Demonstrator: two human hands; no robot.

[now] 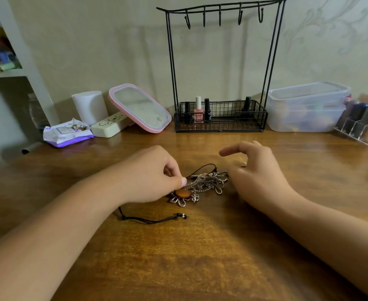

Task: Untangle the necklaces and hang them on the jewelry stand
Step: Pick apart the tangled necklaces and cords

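Necklaces [202,183] lying tangled at centre frame on table [200,257]. Left hand [154,177] pinching the tangle's left edge, probably to anchor it. Right hand [257,170] hovering at its right edge, fingers relaxed, grasping nothing. Stand [221,68] upper centre, hooks bare.

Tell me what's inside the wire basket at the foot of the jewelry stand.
Inside the wire basket stand nail polish bottles: three dark ones and a pink one. The mesh partly hides the basket floor, so smaller items cannot be ruled out.
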